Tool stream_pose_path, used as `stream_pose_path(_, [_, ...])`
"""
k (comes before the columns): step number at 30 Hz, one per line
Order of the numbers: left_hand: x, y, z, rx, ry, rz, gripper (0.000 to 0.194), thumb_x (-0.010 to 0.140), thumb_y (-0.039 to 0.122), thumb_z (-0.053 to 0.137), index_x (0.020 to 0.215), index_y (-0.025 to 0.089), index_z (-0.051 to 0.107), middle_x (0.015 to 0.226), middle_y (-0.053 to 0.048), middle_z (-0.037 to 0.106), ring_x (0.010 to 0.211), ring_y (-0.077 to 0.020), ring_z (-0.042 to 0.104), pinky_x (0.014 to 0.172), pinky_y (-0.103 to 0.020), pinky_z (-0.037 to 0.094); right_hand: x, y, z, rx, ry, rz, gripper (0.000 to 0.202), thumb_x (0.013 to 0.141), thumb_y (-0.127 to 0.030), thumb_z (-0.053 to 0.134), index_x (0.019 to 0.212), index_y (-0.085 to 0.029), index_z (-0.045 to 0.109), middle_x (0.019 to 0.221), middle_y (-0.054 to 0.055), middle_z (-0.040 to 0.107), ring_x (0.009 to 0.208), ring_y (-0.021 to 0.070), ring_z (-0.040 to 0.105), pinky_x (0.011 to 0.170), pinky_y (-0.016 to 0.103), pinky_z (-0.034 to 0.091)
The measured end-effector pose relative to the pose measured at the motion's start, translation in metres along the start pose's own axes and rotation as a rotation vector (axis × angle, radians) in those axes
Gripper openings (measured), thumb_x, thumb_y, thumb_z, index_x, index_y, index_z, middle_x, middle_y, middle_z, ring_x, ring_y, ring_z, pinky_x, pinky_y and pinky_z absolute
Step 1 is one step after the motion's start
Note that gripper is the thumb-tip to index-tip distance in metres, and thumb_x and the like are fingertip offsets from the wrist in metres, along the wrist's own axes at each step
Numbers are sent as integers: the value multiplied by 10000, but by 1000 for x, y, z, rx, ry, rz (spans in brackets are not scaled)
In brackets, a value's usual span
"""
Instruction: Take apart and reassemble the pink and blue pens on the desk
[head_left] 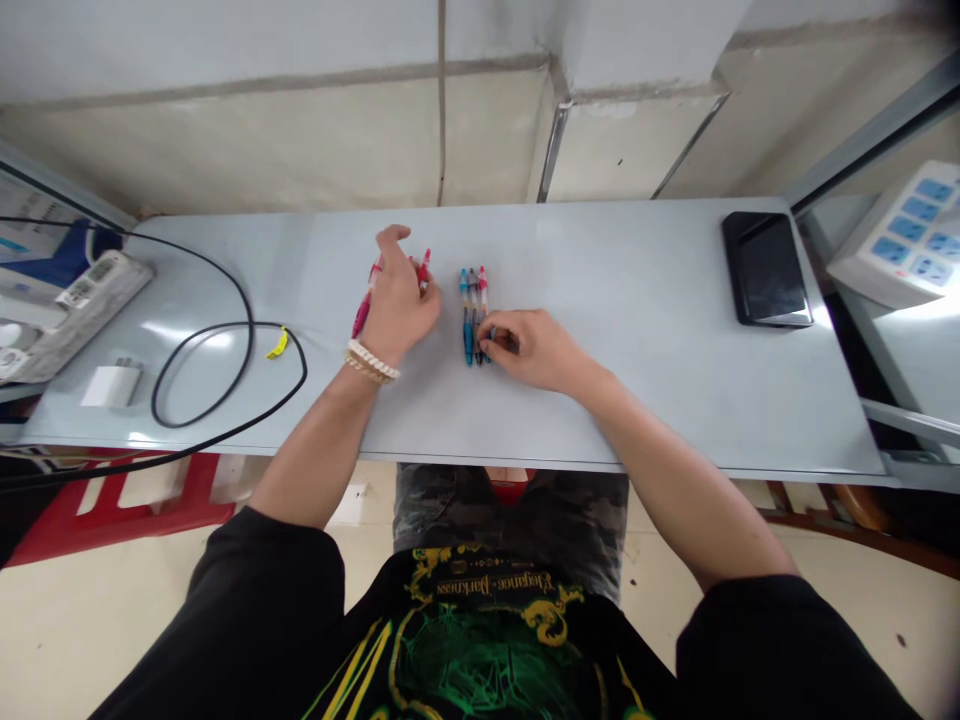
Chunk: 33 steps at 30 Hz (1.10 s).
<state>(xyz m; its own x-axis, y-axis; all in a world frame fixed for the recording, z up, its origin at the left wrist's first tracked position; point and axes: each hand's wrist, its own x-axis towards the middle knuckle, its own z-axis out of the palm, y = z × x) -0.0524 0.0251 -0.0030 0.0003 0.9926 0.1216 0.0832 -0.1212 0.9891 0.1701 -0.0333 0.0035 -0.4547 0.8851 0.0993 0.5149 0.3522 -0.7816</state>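
My left hand [401,305], with a beaded bracelet at the wrist, is bent on the left of the tabletop, one finger raised. A red pen [424,264] sticks out between its thumb and curled fingers. Another red pen [361,315] shows along the hand's left side, partly hidden. To the right, a blue pen [468,325] lies upright in view beside a dark grey pen [473,290] and a pink-topped pen [483,285]. My right hand [529,347] pinches at the lower part of the pink-topped pen, whose lower end is mostly covered by my fingers.
On the grey table [637,300], a black cable [247,300] with a yellow tag [278,344] coils at left near a white charger [111,384]. A black device [766,268] lies at right. Boxes [75,310] stand at the left edge; a wall runs behind.
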Motion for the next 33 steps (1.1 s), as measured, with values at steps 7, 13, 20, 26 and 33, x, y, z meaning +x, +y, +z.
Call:
stream_pose_path(7, [-5, -1, -8, 624, 59, 153, 273, 749, 155, 739, 981, 232, 617, 1216, -158, 689, 1455, -497, 389, 1265, -650, 121, 0, -2, -2, -194, -9, -3, 58, 903, -185, 599, 871, -198, 646, 786, 23, 634, 681, 153, 503, 689, 304, 369])
stream_pose_path(13, [-2, 13, -11, 622, 63, 68, 207, 833, 181, 763, 1003, 201, 646, 1289, -131, 647, 1508, -473, 312, 1293, -619, 39, 0, 6, -5, -212, 167, 105, 186, 824, -110, 606, 985, -204, 599, 703, -12, 577, 607, 149, 455, 642, 316, 357])
stream_pose_path(20, [-8, 26, 13, -216, -75, -34, 412, 880, 419, 856, 1204, 249, 667, 1257, -103, 760, 1128, -259, 749, 979, -441, 610, 1, -5, -9, 483, 313, 64, 246, 904, -407, 755, 1004, -219, 630, 762, -22, 671, 599, 113, 618, 569, 258, 516])
stream_pose_path(26, [-21, 31, 29, -434, -113, -61, 289, 850, 378, 907, 1013, 211, 735, 1067, -64, 818, 1032, -200, 803, 970, -330, 645, 4, -5, -8, 692, 367, 89, 483, 888, -667, 754, 929, -188, 698, 692, -17, 658, 523, 93, 605, 459, 233, 487])
stream_pose_path(33, [-28, 21, 44, -540, -21, -73, 261, 872, 371, 889, 906, 188, 707, 975, -35, 812, 940, -166, 814, 942, -293, 655, 2, -3, 0, 353, 579, -103, 362, 954, -589, 719, 961, -239, 811, 855, 41, 722, 735, 151, 680, 684, 314, 606])
